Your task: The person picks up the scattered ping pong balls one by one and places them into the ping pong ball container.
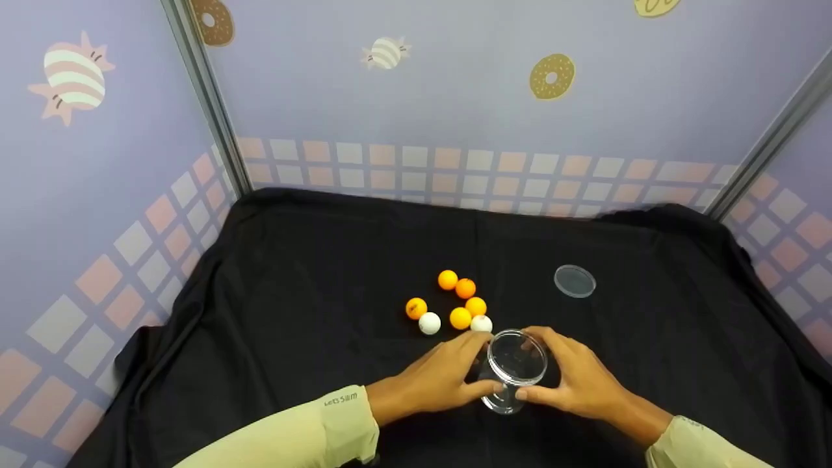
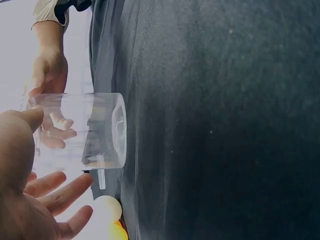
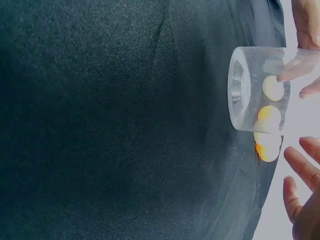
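A clear cylindrical jar (image 1: pixel 518 370), its round mouth facing up, is in front of me in the head view. My left hand (image 1: pixel 442 374) grips its left side near the rim, thumb in front and fingers toward the back. From the other side my right hand (image 1: pixel 578 377) holds it in the same way, the two thumbs close together. I see no balls inside the jar. Just beyond it a white ball (image 1: pixel 481 324) lies near my left fingertips. In the left wrist view, the jar's wall (image 2: pixel 105 130) shows the right fingers through it.
Several orange balls (image 1: pixel 460 318) and another white ball (image 1: pixel 429 323) are grouped behind the jar. A clear round lid (image 1: pixel 575 281) lies flat to the right. Black cloth (image 1: pixel 312 279) covers the table, with patterned panels (image 1: pixel 455 97) standing around it.
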{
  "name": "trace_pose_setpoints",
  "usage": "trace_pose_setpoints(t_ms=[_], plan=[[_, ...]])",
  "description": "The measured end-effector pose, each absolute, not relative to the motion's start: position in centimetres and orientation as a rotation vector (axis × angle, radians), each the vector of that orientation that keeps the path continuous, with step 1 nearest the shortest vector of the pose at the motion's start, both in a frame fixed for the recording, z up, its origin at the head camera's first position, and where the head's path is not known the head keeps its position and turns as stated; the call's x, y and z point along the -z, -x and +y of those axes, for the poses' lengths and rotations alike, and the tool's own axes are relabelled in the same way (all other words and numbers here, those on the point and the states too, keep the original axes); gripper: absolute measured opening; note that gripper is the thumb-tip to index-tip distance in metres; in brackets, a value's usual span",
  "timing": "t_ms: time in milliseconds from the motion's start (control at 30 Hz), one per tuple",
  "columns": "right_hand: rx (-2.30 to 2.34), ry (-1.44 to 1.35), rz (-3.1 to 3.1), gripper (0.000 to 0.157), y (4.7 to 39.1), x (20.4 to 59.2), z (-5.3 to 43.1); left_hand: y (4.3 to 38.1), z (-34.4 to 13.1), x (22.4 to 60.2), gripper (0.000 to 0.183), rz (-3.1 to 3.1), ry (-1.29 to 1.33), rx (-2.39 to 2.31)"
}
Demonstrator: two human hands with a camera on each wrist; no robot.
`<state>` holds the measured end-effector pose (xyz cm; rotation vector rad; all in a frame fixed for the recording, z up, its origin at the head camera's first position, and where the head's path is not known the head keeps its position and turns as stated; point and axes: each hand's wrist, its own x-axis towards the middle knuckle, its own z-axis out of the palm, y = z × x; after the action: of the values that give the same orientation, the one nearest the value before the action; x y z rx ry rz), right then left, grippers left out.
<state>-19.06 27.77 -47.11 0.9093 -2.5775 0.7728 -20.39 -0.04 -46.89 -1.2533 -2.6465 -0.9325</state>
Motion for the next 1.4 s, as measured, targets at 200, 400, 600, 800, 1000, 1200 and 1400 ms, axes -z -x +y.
trace_pose_setpoints(t_ms=[200,400,600,800,1000,1200,1400], plan=[[-0.777,-0.920,-2.561,0.085,19.0,47.3,27.6,21.0,-1.6,46.8,0.064,-2.634,1.243,0.881],[-0.932,-0.947,-2.529,0.085,19.0,47.5,27.5,22.2,-3.6,46.6,0.051,-2.650,1.152,0.875],[-1.016,-0.945,-2.487,0.085,19.1,47.9,27.4,24.0,-5.1,46.8,0.043,-2.647,1.047,0.861],[-1.088,-0.930,-2.481,0.083,18.9,48.2,27.2,26.1,-6.4,46.9,0.033,-2.605,0.943,0.847],[-1.138,-0.931,-2.465,0.082,18.9,48.4,27.1,28.8,-7.7,47.1,0.029,-2.623,0.824,0.721],[-1.142,-0.915,-2.465,0.084,18.9,48.6,27.1,30.6,-8.4,47.6,0.036,-2.796,0.772,0.555],[-1.136,-0.914,-2.463,0.085,18.9,48.6,27.1,31.2,-8.7,47.6,0.049,-2.930,0.805,0.542]])
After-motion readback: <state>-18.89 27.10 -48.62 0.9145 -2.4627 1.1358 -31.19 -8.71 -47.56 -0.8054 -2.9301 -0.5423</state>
